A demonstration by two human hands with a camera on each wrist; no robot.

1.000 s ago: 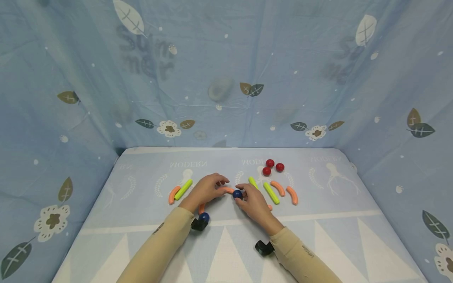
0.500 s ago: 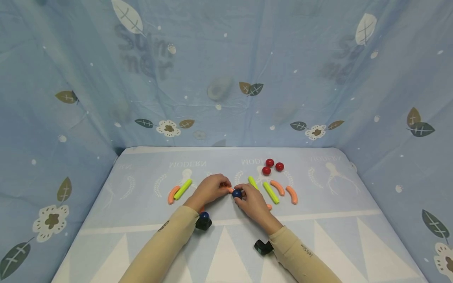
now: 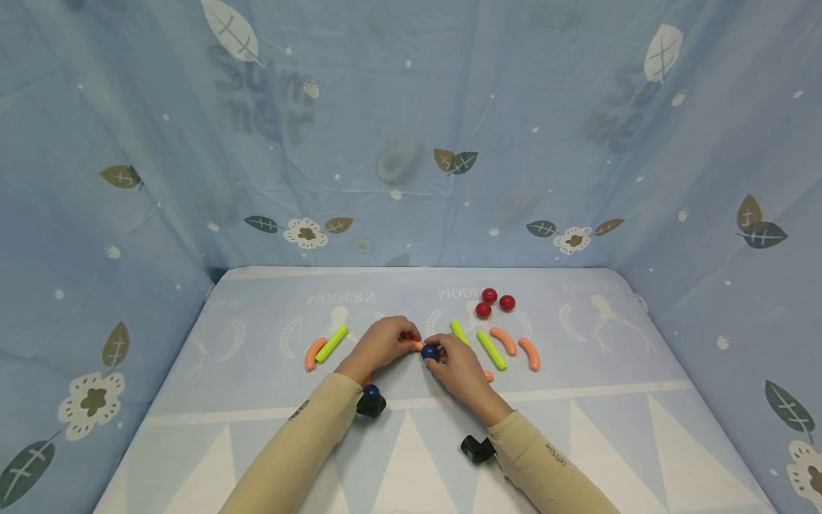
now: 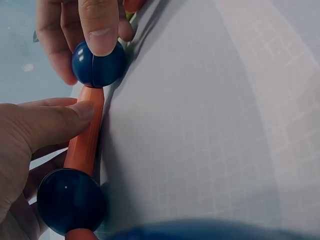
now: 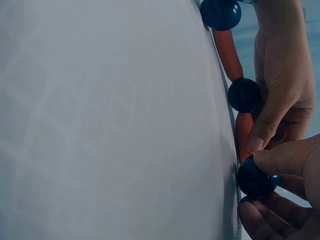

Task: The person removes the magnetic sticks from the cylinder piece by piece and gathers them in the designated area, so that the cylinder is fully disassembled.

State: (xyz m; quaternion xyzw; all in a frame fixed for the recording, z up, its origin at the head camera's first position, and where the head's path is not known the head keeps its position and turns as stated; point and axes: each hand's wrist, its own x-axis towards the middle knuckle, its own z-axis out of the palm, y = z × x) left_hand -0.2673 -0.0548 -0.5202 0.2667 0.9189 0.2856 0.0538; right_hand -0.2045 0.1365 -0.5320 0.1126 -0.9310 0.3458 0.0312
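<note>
My left hand (image 3: 382,344) pinches a curved orange rod (image 4: 82,142) between thumb and fingers. In the left wrist view, one end of the rod meets a shiny blue ball (image 4: 98,67) and its other end meets a second blue ball (image 4: 71,201). My right hand (image 3: 457,365) holds the first ball by thumb and fingertips, close to the left fingertips. From the second ball (image 5: 245,95), another orange rod (image 5: 228,55) runs on to a third blue ball (image 5: 220,14), making a chain low over the table. The left forearm and hand partly hide this chain in the head view.
To the left lie an orange rod (image 3: 315,354) and a straight yellow-green rod (image 3: 332,344). Beyond the right hand are more yellow-green rods (image 3: 491,350), orange rods (image 3: 530,354) and three red balls (image 3: 484,310). Patterned cloth walls (image 3: 411,143) surround the table (image 3: 578,428).
My left hand has moved slightly right, bringing the orange rod's end up to the blue ball. The right hand has stayed nearly still. The loose pieces lie as before.
</note>
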